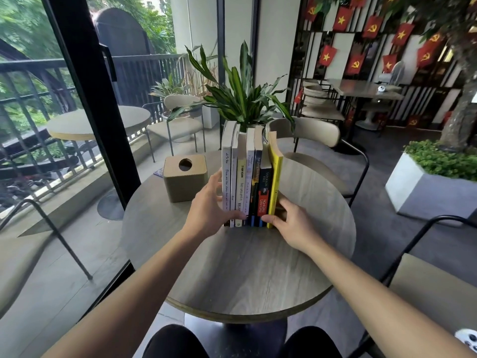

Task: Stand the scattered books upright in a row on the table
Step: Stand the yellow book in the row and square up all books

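Several books [249, 177] stand upright in a tight row on the round grey table [258, 275], spines facing me. The leftmost is white [227, 164], the rightmost yellow [275, 177] with a curled top cover. My left hand [210, 210] presses flat against the left side of the row, fingers spread, thumb across the lower spines. Against the row's right side, low by the yellow book, my right hand [291, 223] has its fingers curled around that book's bottom edge. Both hands squeeze the row between them.
A tan tissue box [184, 178] sits on the table just left of the books. A potted plant [242, 99] and a beige chair [309, 130] stand behind the table. Another chair [423, 285] is at my right, glass door at left.
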Demonstrator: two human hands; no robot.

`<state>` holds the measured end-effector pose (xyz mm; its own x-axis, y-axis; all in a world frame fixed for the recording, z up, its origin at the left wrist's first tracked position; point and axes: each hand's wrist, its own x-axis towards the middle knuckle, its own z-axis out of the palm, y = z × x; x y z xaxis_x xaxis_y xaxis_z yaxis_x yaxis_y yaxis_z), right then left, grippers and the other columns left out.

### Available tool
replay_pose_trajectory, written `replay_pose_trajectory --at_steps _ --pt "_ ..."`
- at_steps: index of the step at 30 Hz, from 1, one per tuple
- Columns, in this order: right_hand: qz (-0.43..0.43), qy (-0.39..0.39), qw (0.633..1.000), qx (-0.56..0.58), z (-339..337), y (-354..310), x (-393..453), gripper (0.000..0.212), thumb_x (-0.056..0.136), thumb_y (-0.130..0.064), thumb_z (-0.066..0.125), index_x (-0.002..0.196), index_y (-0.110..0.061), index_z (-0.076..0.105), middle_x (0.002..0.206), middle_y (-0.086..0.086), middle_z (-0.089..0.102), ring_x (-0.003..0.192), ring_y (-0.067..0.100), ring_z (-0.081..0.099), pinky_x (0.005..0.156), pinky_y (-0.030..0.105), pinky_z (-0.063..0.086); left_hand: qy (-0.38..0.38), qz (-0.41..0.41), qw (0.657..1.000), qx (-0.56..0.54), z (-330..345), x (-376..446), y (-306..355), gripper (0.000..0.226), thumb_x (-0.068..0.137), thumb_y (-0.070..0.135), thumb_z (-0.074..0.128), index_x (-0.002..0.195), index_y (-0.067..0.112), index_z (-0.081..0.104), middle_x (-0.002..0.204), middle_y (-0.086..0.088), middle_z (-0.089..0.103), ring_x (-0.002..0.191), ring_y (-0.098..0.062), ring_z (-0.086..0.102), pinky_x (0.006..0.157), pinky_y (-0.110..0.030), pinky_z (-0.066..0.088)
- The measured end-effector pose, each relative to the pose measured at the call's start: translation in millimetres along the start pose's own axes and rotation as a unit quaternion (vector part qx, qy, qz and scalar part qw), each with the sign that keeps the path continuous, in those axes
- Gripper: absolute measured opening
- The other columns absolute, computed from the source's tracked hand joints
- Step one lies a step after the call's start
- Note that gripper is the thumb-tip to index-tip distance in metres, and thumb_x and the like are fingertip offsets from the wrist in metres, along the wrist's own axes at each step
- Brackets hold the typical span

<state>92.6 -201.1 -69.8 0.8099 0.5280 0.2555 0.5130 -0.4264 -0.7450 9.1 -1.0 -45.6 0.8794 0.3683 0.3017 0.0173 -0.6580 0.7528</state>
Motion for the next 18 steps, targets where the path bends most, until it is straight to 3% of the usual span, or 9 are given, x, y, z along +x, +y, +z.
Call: replay_pose_trajectory --at_steps 3,5,8,10,13,18 --pt "0.0 0.016 1.0 0.005 2 -3 3 0.057 0.077 -0.038 0.08 0.126 -0.021 0.058 0.119 -0.006 0.068 0.106 0.009 0.062 0.081 0.012 0.047 -0.002 -0.001 1.0 -0.002 0 2 -1 0.11 0.062 0.027 0.096 0.152 0.029 0.031 0.132 0.003 0.063 0.101 -0.009 0.058 0.087 -0.036 0.053" --pt "0.0 0.029 1.0 0.01 7 -6 6 0.06 0.071 -0.043 0.083 0.122 -0.022 0.059 0.113 -0.009 0.068 0.1 0.007 0.062 0.075 0.006 0.045 0.0 0.001 1.0 -0.004 -1 2 -1 0.109 0.061 0.026 0.096 0.15 0.027 0.034 0.132 0.004 0.064 0.098 -0.008 0.058 0.078 -0.025 0.05" --pt "0.004 0.045 0.999 -0.006 15 -4 11 0.07 0.067 -0.057 0.08 0.124 -0.024 0.057 0.117 -0.007 0.068 0.104 0.012 0.063 0.084 0.028 0.055 -0.003 0.006 1.0 -0.004 -2 3 -3 0.108 0.061 0.025 0.097 0.15 0.026 0.035 0.132 0.005 0.063 0.097 -0.006 0.057 0.07 -0.016 0.044" --pt "-0.001 0.049 0.999 -0.023 18 0 14 0.074 0.066 -0.065 0.076 0.124 -0.024 0.055 0.118 -0.005 0.068 0.106 0.014 0.063 0.086 0.036 0.056 -0.002 0.013 1.0 0.012 -2 3 -3 0.109 0.06 0.028 0.097 0.15 0.024 0.036 0.133 0.005 0.063 0.102 -0.007 0.056 0.078 -0.021 0.048" --pt "-0.005 0.055 0.998 -0.041 19 3 15 0.073 0.066 -0.065 0.075 0.123 -0.022 0.056 0.116 -0.003 0.068 0.104 0.016 0.064 0.084 0.038 0.057 0.025 0.039 0.991 0.124 -5 6 -5 0.114 0.054 0.051 0.095 0.15 0.021 0.038 0.137 0.0 0.056 0.125 -0.018 0.046 0.099 -0.035 0.044" --pt "-0.01 0.051 0.997 -0.05 19 3 17 0.078 0.066 -0.069 0.073 0.126 -0.024 0.054 0.118 -0.003 0.067 0.106 0.016 0.063 0.084 0.039 0.057 0.045 0.073 0.959 0.268 -19 15 -9 0.123 0.046 0.089 0.071 0.148 0.026 0.043 0.153 -0.009 0.034 0.141 -0.032 0.021 0.116 -0.05 0.025"
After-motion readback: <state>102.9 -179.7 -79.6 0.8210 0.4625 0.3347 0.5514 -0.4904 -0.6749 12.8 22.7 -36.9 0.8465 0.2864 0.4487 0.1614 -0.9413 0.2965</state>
